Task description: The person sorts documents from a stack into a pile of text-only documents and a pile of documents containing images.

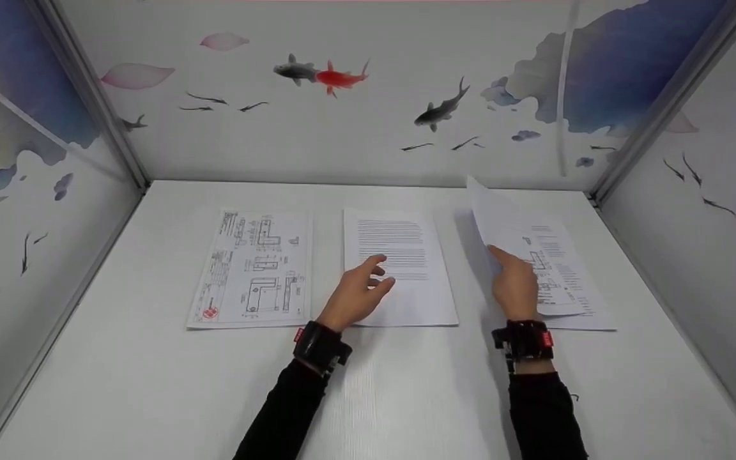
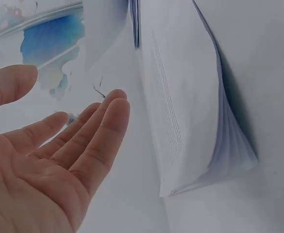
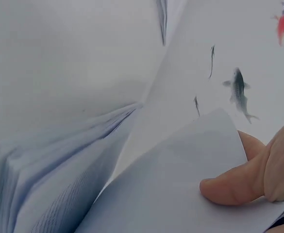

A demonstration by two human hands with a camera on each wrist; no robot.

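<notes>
My right hand pinches a printed sheet of paper by its left side. The sheet's left edge and far corner curl up above the right paper stack. In the right wrist view the thumb lies flat across the sheet's pale face, with the other fingers mostly hidden behind it. Over the middle paper stack, printed with lines of text, hovers my left hand. Its fingers are loosely bent and hold nothing; the left wrist view shows the bare palm beside that stack's raised edges.
On the left of the white table lies a third paper stack, topped by a technical drawing with a red stamp. White panels painted with fish enclose the table at the back and both sides. Each wrist wears a black strap.
</notes>
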